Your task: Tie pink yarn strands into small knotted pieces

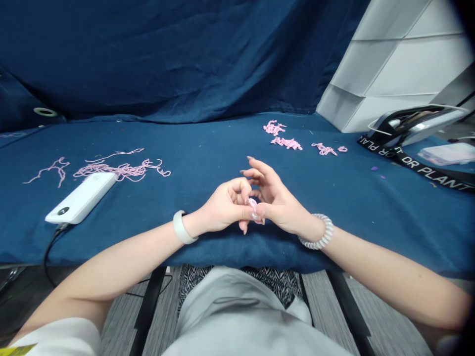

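Note:
My left hand (228,205) and my right hand (280,202) meet above the front of the blue-covered table (208,163). Between their thumbs and fingers is a small piece of pink cord (253,203), pinched by both. Fingers cover most of the piece, so its full shape is hidden. The other fingers of my right hand are raised and curved. On the left lies a loose bundle of pink cords (126,170), with a separate strand (55,169) beside it. Small knotted pink cord pieces (286,143) lie in clusters at the back right.
A white power bank (81,198) with a black cable rests at the left, touching the cord bundle. White stacked boxes (393,64), a black lettered strap (419,168) and a pale flat case (451,153) are at the right. A dark blue curtain (166,59) hangs behind the table.

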Available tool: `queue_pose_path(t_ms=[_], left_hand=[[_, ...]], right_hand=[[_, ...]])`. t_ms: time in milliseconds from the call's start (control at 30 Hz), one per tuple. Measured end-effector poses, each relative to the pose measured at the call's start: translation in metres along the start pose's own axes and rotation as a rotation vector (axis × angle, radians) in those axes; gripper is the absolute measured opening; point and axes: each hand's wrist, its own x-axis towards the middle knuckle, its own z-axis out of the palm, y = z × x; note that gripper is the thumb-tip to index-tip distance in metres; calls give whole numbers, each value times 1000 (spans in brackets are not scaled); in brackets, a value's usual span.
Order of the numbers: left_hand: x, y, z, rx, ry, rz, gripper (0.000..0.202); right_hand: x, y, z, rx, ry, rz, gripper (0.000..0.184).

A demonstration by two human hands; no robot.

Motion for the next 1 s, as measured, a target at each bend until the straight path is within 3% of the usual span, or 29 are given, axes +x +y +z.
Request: queue_pose_path(t_ms=[67, 200, 433, 633, 833, 1000], left_hand=[[-3, 1, 3, -9, -4, 15, 46], [-8, 6, 9, 20, 42, 55, 40], [-10, 7, 13, 52, 92, 34, 33], [-11, 7, 14, 54, 129, -22, 35], [-12, 9, 16, 104, 205, 16, 24], [-14, 4, 14, 172, 172, 28, 20]], right_hand=[[0, 5, -1, 3, -19, 22, 96], [0, 11, -1, -63, 11, -4, 100], [-3, 10, 1, -302, 159, -263, 99], [-2, 14, 0, -428, 195, -451, 95], [-1, 19, 0, -524, 298, -551, 80], [-1, 18, 3, -627, 366, -664, 67]])
